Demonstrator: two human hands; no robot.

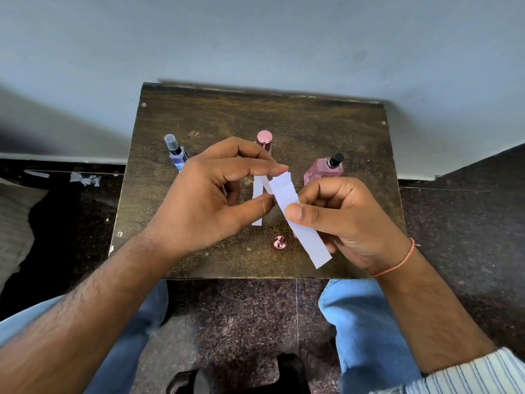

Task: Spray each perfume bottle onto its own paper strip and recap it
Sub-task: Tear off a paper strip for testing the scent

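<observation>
The right hand (346, 223) pinches a thin, floppy stack of paper strips (298, 220) mid-length over the stool's (326, 129) front edge; the left hand (210, 194) pinches one strip's (258, 194) top, best peeled there.

Paper strips (295, 211) between both hands (281, 206)

Bare forearms, jeans, one striped cuff

Blue jeans (366, 331) on both legs; a thin orange thread (397, 264) circles the right wrist; a white, blue-striped sleeve (477, 376) covers the right upper forearm.
</observation>
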